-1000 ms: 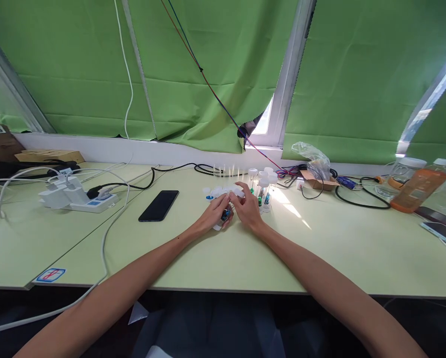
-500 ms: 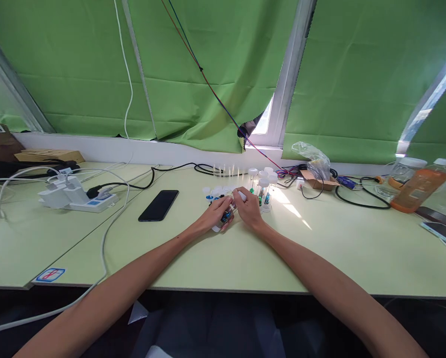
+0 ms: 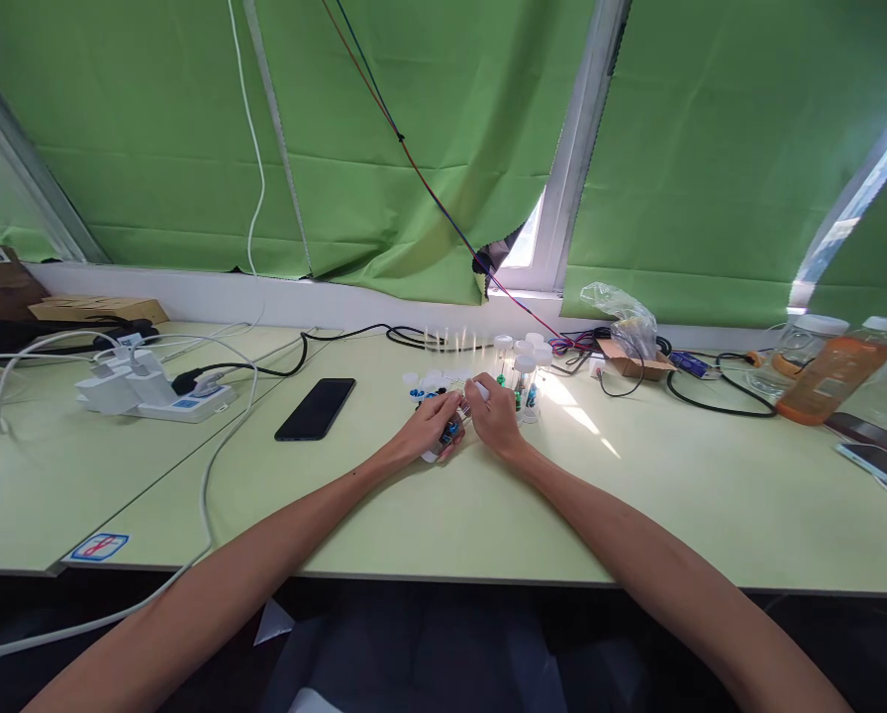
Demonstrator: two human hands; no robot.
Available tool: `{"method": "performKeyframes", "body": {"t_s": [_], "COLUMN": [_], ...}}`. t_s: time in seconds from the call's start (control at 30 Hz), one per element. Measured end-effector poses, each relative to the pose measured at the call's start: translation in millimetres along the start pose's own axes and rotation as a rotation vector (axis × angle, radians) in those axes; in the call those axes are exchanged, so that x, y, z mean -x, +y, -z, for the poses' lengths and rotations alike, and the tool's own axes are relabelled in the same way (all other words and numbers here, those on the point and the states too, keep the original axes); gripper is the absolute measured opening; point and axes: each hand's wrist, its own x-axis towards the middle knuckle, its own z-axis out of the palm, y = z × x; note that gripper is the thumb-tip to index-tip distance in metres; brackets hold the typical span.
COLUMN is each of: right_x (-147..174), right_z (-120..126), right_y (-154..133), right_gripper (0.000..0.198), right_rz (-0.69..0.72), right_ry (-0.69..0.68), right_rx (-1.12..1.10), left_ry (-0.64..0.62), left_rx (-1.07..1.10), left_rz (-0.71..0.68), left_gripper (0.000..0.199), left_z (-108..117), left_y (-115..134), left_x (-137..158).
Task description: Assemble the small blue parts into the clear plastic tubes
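Observation:
My left hand [image 3: 436,421] is closed around a transparent tube [image 3: 450,433], tilted, with blue and dark small pieces inside and a white base at its lower left end. Against the tube's upper right end my right hand [image 3: 495,416] is closed on a white cap [image 3: 482,391]; whether the cap is seated on the tube I cannot tell. Just right of my hands, several white-capped transparent tubes [image 3: 525,384] stand upright, some with green or blue pieces inside. Behind my left hand lie small blue pieces [image 3: 417,393] and white round parts, partly hidden.
Thin upright transparent pins [image 3: 454,340] rise behind my hands. A black phone [image 3: 316,409] lies to the left, near a white power strip [image 3: 183,401] with cables. On the right are a small cardboard box [image 3: 632,362], an orange bottle [image 3: 834,376] and another phone [image 3: 881,465].
Both hands stay in nearly the same place, still together on the tube and cap. My fingers have shifted only very slightly.

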Motion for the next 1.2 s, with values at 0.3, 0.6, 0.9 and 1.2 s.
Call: {"method": "performKeyframes", "body": {"t_s": [0.3, 0.6, 0.9, 1.2], "right_x": [1.4, 2.9, 3.3, 5.0], "right_z": [-3.6, -7.2, -9.7, -12.8], "right_y": [1.5, -2.1, -5.1, -4.1], "right_gripper": [0.033, 0.032, 0.03, 0.031], "right_rz": [-0.007, -0.067, -0.123, -0.16], "right_ry": [0.038, 0.085, 0.114, 0.143], "right_rx": [0.021, -0.01, -0.025, -0.049], "left_ry": [0.019, 0.04, 0.049, 0.083], "left_rx": [-0.032, -0.077, -0.065, -0.082], "left_rz": [-0.029, -0.043, -0.04, -0.065], "left_gripper": [0.045, 0.044, 0.044, 0.045], "left_z": [0.0, 0.8, -1.5, -3.4], "left_y": [-1.4, -4.8, -2.8, -8.0], "left_x": [-0.2, -1.2, -0.2, -2.6]}}
